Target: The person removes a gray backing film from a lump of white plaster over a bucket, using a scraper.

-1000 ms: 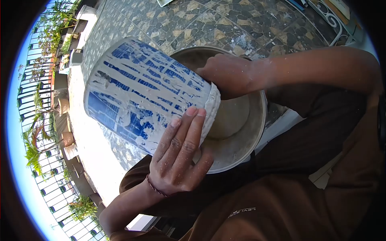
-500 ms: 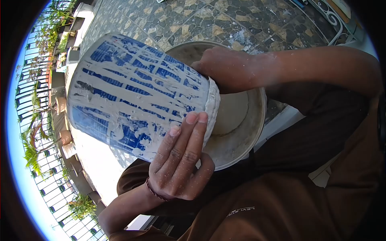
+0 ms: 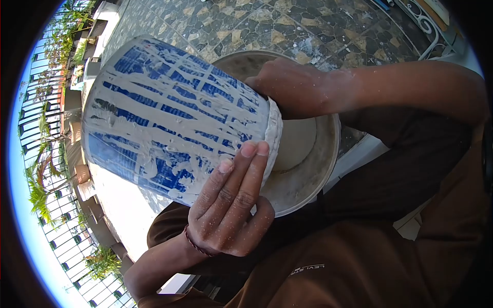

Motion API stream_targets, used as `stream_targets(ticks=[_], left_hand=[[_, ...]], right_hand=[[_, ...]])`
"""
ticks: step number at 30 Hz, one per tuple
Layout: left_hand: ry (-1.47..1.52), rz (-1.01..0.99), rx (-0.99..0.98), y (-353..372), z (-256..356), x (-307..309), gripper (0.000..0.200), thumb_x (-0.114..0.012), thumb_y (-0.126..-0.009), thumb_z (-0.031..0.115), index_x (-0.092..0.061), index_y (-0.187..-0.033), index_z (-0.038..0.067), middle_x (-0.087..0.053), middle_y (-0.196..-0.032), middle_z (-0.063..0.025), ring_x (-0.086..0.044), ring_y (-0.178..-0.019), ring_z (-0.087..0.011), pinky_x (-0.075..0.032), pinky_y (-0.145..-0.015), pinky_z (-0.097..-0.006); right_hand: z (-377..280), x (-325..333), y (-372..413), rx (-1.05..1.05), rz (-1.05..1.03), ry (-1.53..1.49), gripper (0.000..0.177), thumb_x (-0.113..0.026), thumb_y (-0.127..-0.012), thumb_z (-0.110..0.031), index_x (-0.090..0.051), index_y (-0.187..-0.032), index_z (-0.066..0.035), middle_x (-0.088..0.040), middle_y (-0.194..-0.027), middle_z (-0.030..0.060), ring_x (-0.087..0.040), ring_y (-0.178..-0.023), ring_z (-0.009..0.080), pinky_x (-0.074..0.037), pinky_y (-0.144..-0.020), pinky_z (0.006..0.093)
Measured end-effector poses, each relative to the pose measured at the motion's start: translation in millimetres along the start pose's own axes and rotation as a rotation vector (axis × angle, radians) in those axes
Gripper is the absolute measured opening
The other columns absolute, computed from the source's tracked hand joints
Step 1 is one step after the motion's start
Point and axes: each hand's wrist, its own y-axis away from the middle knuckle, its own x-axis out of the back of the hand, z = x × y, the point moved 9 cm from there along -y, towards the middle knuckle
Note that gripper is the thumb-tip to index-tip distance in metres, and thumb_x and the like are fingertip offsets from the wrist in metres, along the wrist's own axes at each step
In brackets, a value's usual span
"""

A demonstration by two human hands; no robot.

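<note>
A blue plastic bucket (image 3: 169, 118), streaked with white paste, lies tilted over a wide round metal basin (image 3: 328, 169). Pale, smooth material (image 3: 300, 141) shows in the basin. Lumpy white residue coats the bucket's rim (image 3: 273, 136), which faces the basin. My left hand (image 3: 231, 205) grips the bucket near that rim, its fingers laid along the outside and the thumb bent towards the edge. White specks dot both hands. At the rim's far side is my right hand (image 3: 290, 87); its fingers are hidden by the bucket, so their hold cannot be made out.
Stone-patterned floor tiles (image 3: 226, 31) with white splashes (image 3: 310, 51) extend beyond the basin. A white scrolled metal frame (image 3: 423, 25) stands at the upper right. Potted plants (image 3: 82, 174) and a railing (image 3: 56, 236) line the left side. My brown-clothed legs (image 3: 380, 179) are beside the basin.
The bucket has shifted slightly up and left at its far end. My left hand has moved a little with it; my right hand stays almost in place.
</note>
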Motion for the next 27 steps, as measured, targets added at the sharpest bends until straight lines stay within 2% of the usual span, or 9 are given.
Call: stream_targets(ticks=[2, 6, 9, 11, 15, 19, 24, 26, 27], left_hand=[[0.136, 0.049, 0.11, -5.4, -19.5, -1.0, 0.019, -0.063, -0.076, 0.006, -0.051, -0.062, 0.006, -0.067, -0.119, -0.0257, -0.063, -0.119, -0.035, -0.046, -0.105, -0.0435], [0.151, 0.068, 0.094, -9.6, -20.7, 2.7, 0.015, -0.065, -0.066, 0.008, -0.051, -0.062, 0.005, -0.065, -0.12, -0.028, -0.062, -0.12, -0.0364, -0.047, -0.105, -0.0444], [0.146, 0.051, 0.096, -11.5, -19.2, 9.1, 0.018, -0.065, -0.069, 0.009, -0.049, -0.061, 0.006, -0.066, -0.117, -0.0281, -0.063, -0.119, -0.036, -0.047, -0.104, -0.0447], [0.136, 0.026, 0.08, -10.9, -13.4, 13.4, 0.021, -0.063, -0.073, 0.009, -0.047, -0.061, 0.007, -0.067, -0.114, -0.0279, -0.064, -0.117, -0.0352, -0.047, -0.104, -0.0443], [0.062, 0.014, 0.018, -4.3, -0.6, 14.9, 0.02, -0.062, -0.075, 0.007, -0.048, -0.061, 0.007, -0.068, -0.116, -0.0262, -0.065, -0.117, -0.0344, -0.048, -0.104, -0.0431], [0.138, 0.101, 0.078, -7.3, -21.5, 6.4, 0.018, -0.063, -0.074, 0.006, -0.049, -0.062, 0.005, -0.067, -0.117, -0.0258, -0.064, -0.117, -0.0348, -0.049, -0.103, -0.0433], [0.166, 0.073, 0.079, -13.3, -27.8, 12.9, 0.015, -0.066, -0.069, 0.009, -0.052, -0.065, 0.004, -0.066, -0.117, -0.0274, -0.063, -0.118, -0.0365, -0.05, -0.1, -0.047], [0.201, 0.149, 0.134, -14.3, -38.1, 20.2, 0.015, -0.067, -0.07, 0.008, -0.053, -0.066, 0.005, -0.067, -0.115, -0.0268, -0.065, -0.116, -0.0374, -0.051, -0.099, -0.0485], [0.216, 0.147, 0.161, -14.6, -44.7, 24.6, 0.011, -0.066, -0.076, 0.003, -0.056, -0.071, 0.006, -0.067, -0.112, -0.0307, -0.064, -0.116, -0.0428, -0.045, -0.103, -0.0536]], right_hand=[[10.5, -6.2, 1.9, -0.057, -0.081, 0.026, 0.023, -0.071, -0.078, -0.016, -0.068, -0.096, -0.001, -0.068, -0.085, 0.0237, -0.066, -0.086, 0.0418, -0.054, -0.078, 0.0455], [7.0, -3.2, 2.0, -0.055, -0.046, 0.052, 0.022, -0.072, -0.078, -0.016, -0.069, -0.094, -0.001, -0.068, -0.085, 0.0233, -0.066, -0.085, 0.0416, -0.055, -0.078, 0.0453], [1.0, 0.5, -0.5, -0.036, 0.0, 0.011, 0.014, -0.068, -0.079, -0.013, -0.072, -0.085, -0.001, -0.067, -0.081, 0.0238, -0.066, -0.085, 0.0412, -0.055, -0.077, 0.0464], [-2.9, -2.5, 1.2, -0.015, -0.036, 0.011, 0.022, -0.071, -0.079, -0.016, -0.069, -0.096, -0.001, -0.069, -0.083, 0.0226, -0.067, -0.084, 0.0408, -0.055, -0.077, 0.0448], [-8.9, 2.2, 0.6, 0.014, 0.002, 0.005, 0.022, -0.07, -0.08, -0.016, -0.069, -0.097, -0.002, -0.069, -0.084, 0.0228, -0.066, -0.083, 0.0415, -0.055, -0.077, 0.045], [4.1, -2.9, 0.6, -0.066, -0.046, -0.004, 0.014, -0.068, -0.079, -0.013, -0.072, -0.085, -0.001, -0.068, -0.081, 0.0231, -0.066, -0.084, 0.0412, -0.054, -0.076, 0.0462], [5.1, -1.0, -1.0, -0.08, -0.06, -0.018, 0.015, -0.067, -0.08, -0.014, -0.072, -0.084, -0.001, -0.067, -0.08, 0.0237, -0.066, -0.085, 0.0414, -0.054, -0.077, 0.0463], [0.8, 1.7, -4.4, -0.017, -0.04, 0.019, 0.016, -0.063, -0.082, -0.012, -0.07, -0.088, 0.0, -0.067, -0.075, 0.0227, -0.069, -0.076, 0.0373, -0.056, -0.071, 0.0441], [1.2, 5.1, -7.9, -0.017, -0.033, 0.011, 0.016, -0.063, -0.082, -0.012, -0.07, -0.088, 0.0, -0.067, -0.075, 0.0227, -0.069, -0.076, 0.0373, -0.056, -0.071, 0.0441]])
